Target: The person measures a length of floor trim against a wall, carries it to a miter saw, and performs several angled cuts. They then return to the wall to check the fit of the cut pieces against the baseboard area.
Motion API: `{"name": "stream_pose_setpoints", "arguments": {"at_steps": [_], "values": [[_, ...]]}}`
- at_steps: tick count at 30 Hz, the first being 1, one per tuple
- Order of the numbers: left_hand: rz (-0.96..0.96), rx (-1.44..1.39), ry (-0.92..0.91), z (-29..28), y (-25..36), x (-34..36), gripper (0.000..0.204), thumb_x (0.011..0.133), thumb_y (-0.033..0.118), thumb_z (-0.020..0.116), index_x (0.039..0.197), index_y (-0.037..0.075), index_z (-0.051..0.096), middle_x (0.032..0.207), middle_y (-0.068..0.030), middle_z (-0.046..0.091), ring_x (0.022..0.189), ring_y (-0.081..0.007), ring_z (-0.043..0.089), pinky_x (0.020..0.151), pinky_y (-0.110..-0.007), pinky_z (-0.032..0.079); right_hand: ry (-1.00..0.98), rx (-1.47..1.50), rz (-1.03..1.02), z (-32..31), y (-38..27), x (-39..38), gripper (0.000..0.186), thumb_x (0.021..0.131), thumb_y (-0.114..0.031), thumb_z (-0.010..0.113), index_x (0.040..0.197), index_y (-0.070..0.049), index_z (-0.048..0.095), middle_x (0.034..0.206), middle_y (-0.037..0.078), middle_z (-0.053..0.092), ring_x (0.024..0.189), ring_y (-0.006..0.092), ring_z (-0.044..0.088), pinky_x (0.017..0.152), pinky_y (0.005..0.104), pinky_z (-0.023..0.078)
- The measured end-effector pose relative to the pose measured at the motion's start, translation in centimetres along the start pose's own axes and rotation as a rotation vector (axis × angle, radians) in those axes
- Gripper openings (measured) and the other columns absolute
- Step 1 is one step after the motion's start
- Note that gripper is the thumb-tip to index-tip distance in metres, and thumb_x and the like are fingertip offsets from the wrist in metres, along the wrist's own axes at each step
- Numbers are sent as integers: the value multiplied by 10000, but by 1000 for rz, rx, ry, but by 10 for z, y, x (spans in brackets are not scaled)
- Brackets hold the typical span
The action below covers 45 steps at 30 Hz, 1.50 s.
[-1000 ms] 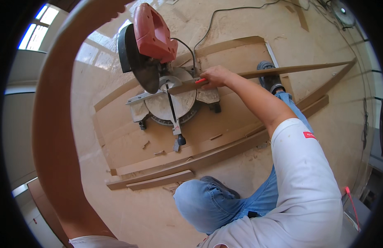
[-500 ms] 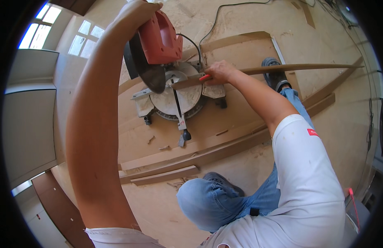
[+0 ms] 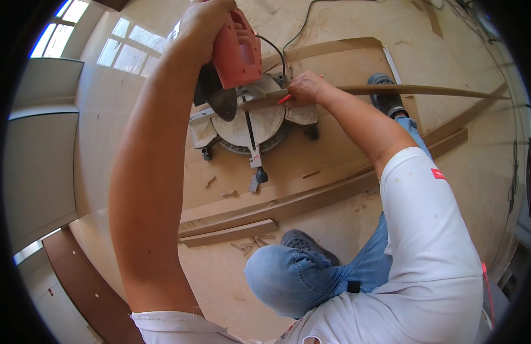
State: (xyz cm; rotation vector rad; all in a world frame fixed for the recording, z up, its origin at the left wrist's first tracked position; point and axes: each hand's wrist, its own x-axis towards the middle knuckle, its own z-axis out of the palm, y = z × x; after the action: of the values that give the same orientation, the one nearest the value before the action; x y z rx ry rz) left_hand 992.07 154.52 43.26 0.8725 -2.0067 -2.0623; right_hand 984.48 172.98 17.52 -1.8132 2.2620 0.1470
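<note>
Carpentry work site: miter saw point(image 3: 242, 109) on dusty floor point(image 3: 231, 286); wood strips point(image 3: 231, 233)

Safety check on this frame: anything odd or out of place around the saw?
Yes: wood offcuts and sawdust litter the floor by the knee. The right hand pins the long wood strip close beside the blade guard, while the left hand grips the red saw head.

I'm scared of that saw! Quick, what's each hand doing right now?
Left hand: closed around the top of the red mitre saw.
Right hand: closed, pressing the long thin wooden strip onto the saw's table.
</note>
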Motion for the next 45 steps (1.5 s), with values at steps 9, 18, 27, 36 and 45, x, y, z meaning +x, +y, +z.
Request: {"name": "stream_pose_setpoints", "arguments": {"at_steps": [9, 18, 27, 36, 45], "values": [[-174, -449, -307, -18, -24, 6, 95, 894, 106, 555, 806, 88, 525, 640, -36, 468, 500, -170, 482, 428, -336, 436, -42, -68, -93, -18, -12, 8, 373, 833, -476, 646, 847, -131, 789, 859, 107, 748, 847, 291, 728, 727, 422, 566], [59, -41, 103, 19, 4, -46, 32, 857, -11, 538, 845, 9, 561, 679, -105, 556, 512, -186, 543, 434, -315, 460, -104, -116, -79, -20, -12, 7, 391, 829, -463, 645, 813, -97, 783, 853, 121, 745, 829, 291, 730, 700, 408, 570], [193, -18, 162, 20, -14, -57, 54, 850, -27, 524, 884, -21, 566, 675, -97, 567, 500, -183, 549, 433, -327, 459, -78, -103, -72, -21, -16, 6, 401, 831, -472, 649, 807, -94, 778, 855, 119, 744, 833, 298, 724, 711, 424, 559], [280, 94, 284, 35, -24, -87, 135, 826, 6, 549, 944, -2, 615, 694, -90, 600, 554, -159, 590, 488, -320, 480, -25, -133, -101, -15, -9, 1, 434, 868, -506, 620, 749, -113, 756, 767, 122, 723, 763, 312, 716, 673, 430, 553], [317, 72, 308, 34, -101, -119, 337, 891, 33, 604, 1217, 15, 521, 760, -90, 631, 518, -164, 588, 513, -294, 510, -65, -168, -67, -18, -8, 7, 492, 892, -552, 581, 781, -114, 776, 813, 111, 745, 794, 292, 733, 662, 436, 571]]}}
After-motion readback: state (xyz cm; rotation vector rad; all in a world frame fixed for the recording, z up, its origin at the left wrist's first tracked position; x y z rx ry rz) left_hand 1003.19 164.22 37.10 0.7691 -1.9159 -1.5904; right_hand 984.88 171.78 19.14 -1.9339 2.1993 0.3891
